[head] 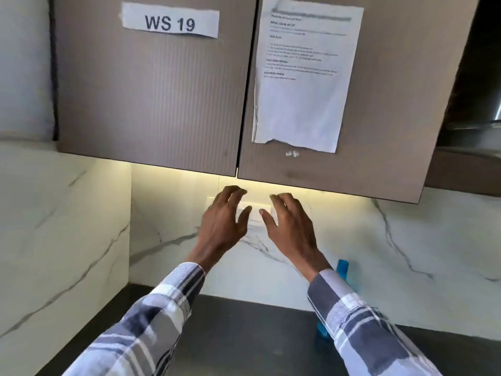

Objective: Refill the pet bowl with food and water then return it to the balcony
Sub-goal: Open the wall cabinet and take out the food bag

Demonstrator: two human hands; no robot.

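Two wall cabinet doors, the left door (151,88) and the right door (360,104), fill the upper frame from 10 to 2 o'clock; both are closed, so whatever they hold is hidden. A white label (170,22) reading "WS 19" sticks to the left one, and a printed paper sheet (303,77) with a torn lower edge hangs on the right one. A light glows under the cabinets.

Below, a white marble-patterned backsplash (406,240) meets a dark desk (244,335) at 6 o'clock. A white switch plate (254,210) sits on the wall at centre.

The left hand (222,223) and the right hand (291,226) are raised side by side just under the cabinet edge, fingers spread and loosely bent, each grip wide and holding nothing. Both wear plaid sleeves (151,321).

A blue object (342,267) shows at 4 o'clock behind the right forearm, mostly hidden; whether it is the pet bowl cannot be told.
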